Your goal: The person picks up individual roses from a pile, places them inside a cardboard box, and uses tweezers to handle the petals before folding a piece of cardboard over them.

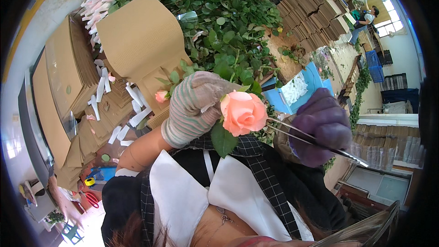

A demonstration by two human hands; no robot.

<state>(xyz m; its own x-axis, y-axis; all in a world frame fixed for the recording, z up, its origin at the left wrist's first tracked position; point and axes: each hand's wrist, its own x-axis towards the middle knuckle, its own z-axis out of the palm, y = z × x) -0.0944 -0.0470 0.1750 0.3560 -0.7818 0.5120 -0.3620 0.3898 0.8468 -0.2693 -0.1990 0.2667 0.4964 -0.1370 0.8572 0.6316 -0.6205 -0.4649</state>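
Observation:
A coral-pink rose (243, 113) with an open bloom is in front of my chest, one green leaf (224, 140) hanging below it. My left hand (194, 103), in a striped knitted glove, is closed round the rose just behind the bloom; the stem is mostly hidden. In a purple glove, my right hand (320, 126) grips metal tweezers (354, 157). Their thin prongs point left and their tips reach the right edge of the bloom. Beside my left wrist, a smaller pink rose (161, 96) lies by the cardboard.
A corrugated cardboard sheet (139, 36) stands beyond my left hand. Leafy stems (224, 4) are heaped behind. A blue bin (277, 98) holds white pieces. Cardboard stacks (313, 11) rise at back right; white sleeves (100, 89) and red scissors (91, 200) lie left. A person (363, 20) is far off.

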